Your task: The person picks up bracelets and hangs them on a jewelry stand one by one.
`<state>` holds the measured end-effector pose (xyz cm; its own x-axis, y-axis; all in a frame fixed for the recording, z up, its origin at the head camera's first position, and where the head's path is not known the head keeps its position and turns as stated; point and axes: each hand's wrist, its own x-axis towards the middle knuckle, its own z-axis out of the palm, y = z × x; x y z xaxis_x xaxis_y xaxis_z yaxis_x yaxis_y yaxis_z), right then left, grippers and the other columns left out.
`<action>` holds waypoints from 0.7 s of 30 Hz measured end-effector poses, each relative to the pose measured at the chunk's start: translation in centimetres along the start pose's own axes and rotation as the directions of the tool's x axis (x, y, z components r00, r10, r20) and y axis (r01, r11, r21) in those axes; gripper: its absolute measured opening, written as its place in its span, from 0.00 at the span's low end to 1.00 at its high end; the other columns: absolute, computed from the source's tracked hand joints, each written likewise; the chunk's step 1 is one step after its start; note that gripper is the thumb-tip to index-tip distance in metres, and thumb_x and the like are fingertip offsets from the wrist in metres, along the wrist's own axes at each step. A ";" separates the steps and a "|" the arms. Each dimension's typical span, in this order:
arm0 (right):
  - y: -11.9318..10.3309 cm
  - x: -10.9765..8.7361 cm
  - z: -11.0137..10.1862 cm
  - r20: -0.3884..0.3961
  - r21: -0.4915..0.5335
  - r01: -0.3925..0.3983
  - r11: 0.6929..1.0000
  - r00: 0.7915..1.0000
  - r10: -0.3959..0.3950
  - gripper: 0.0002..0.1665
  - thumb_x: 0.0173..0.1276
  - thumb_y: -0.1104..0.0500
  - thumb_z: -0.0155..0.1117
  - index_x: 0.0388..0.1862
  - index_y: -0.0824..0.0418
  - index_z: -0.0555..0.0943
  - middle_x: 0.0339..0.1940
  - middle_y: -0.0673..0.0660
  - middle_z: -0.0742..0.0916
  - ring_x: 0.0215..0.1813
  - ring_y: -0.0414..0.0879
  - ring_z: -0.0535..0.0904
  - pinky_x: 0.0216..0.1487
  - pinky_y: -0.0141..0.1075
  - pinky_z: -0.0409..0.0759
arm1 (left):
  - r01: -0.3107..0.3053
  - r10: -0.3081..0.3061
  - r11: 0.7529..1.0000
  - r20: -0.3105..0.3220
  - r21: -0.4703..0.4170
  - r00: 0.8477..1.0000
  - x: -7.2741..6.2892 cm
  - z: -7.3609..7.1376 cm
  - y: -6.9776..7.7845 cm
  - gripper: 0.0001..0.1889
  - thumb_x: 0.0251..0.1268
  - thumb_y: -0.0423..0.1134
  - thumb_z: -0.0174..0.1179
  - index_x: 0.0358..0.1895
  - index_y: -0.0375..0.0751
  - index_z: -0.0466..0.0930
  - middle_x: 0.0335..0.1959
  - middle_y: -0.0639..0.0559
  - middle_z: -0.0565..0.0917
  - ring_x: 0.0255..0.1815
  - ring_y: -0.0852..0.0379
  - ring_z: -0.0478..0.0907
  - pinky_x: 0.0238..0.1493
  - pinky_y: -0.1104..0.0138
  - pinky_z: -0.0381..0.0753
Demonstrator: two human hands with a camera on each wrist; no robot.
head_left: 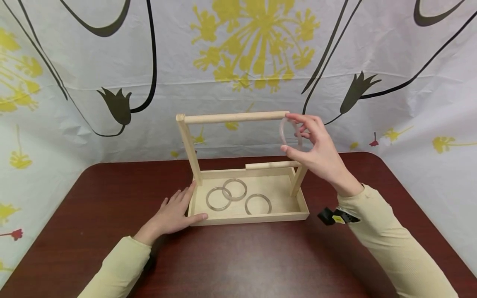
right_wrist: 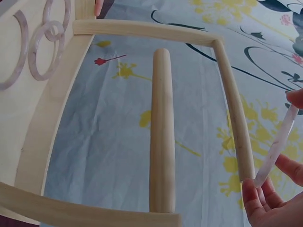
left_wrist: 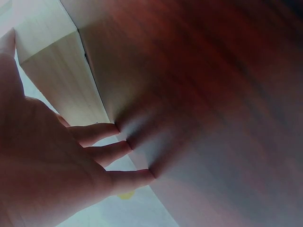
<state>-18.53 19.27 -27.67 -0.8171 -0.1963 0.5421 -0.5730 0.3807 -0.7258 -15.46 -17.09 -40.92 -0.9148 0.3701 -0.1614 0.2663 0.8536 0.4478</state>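
My right hand [head_left: 318,147] pinches a translucent pinkish bangle [head_left: 282,133] between thumb and fingers, upright at the free right end of the upper wooden dowel [head_left: 234,117]. The right wrist view shows the held bangle [right_wrist: 276,146] with its lower edge right at the dowel tip, fingertips beside it. My left hand [head_left: 174,215] lies spread against the left end of a shallow wooden tray [head_left: 249,219], its thumb on the front corner. Three similar bangles lie in the tray: two overlap at left and the third bangle [head_left: 257,195] sits nearer the middle.
A tall left post [head_left: 189,149] carries the upper dowel. From a shorter right post [head_left: 299,180] a lower dowel [head_left: 270,165] reaches left, ending free. The stand is on a dark red-brown table [head_left: 238,256], with a flower-printed cloth [head_left: 238,91] hanging behind.
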 end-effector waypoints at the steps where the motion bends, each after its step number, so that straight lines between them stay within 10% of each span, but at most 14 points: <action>1: 0.0 0.1 0.0 -0.003 -0.006 -0.003 1.000 1.000 0.003 0.41 0.53 0.70 0.73 0.67 0.59 0.73 0.55 0.56 0.70 0.48 0.45 0.64 0.56 0.34 0.68 | 0.001 -0.001 1.000 0.001 -0.001 1.000 0.0 0.0 0.0 0.56 0.58 0.72 0.53 0.79 0.42 0.36 0.73 0.31 0.55 0.72 0.31 0.50 0.61 0.31 0.47; 21: 1.0 2.1 0.4 -0.046 -0.089 -0.086 0.992 0.996 0.082 0.38 0.59 0.60 0.72 0.69 0.54 0.71 0.55 0.57 0.67 0.47 0.45 0.64 0.57 0.40 0.69 | 0.001 -0.001 1.000 0.003 -0.006 1.000 -0.2 0.0 0.1 0.56 0.59 0.72 0.53 0.78 0.41 0.37 0.73 0.31 0.55 0.72 0.30 0.50 0.61 0.31 0.47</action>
<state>-20.81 18.91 -27.42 -0.8574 -0.1223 0.4998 -0.4928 0.4748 -0.7292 -15.20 -17.05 -40.83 -0.9143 0.3704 -0.1641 0.2637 0.8517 0.4529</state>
